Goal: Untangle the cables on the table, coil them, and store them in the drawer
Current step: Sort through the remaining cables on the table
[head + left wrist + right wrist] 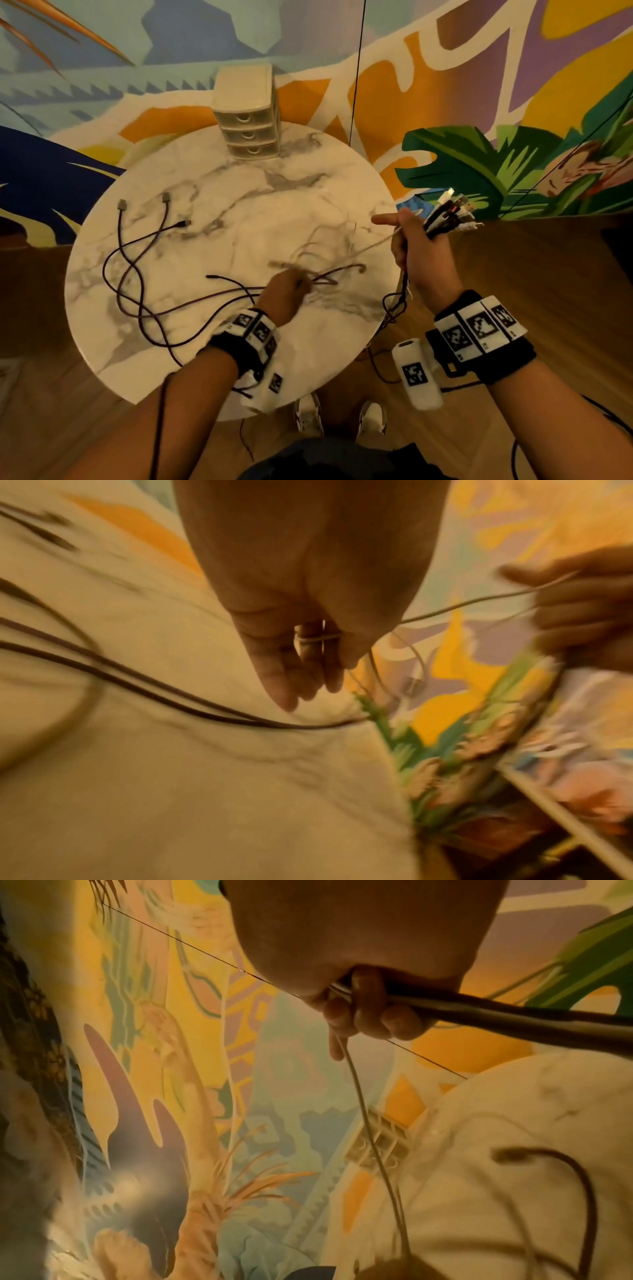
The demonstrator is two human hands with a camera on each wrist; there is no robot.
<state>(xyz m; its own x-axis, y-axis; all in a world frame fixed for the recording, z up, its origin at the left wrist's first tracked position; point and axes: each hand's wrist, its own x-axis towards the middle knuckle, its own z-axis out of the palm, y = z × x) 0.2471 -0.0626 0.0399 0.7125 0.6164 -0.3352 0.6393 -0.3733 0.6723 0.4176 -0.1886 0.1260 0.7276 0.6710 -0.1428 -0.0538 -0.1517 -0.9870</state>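
Several dark purple cables (137,291) sprawl over the left half of the round marble table (239,192), and their strands run in toward my left hand (294,281). That hand hovers low over the table's front centre and pinches a thin white cable (318,638) between thumb and fingers. The white cable (363,251) stretches, blurred, to my right hand (407,233) at the table's right edge. The right hand grips a bundle of cable ends (448,212) in its fist, index finger pointing left; its curled fingers (363,1020) wrap the bundle (496,1012).
A small beige three-drawer unit (248,116), drawers closed, stands at the table's far edge. Dark cable loops (397,308) hang off the right rim below my right hand. A painted mural wall rises behind; wooden floor and my shoes (308,414) lie below.
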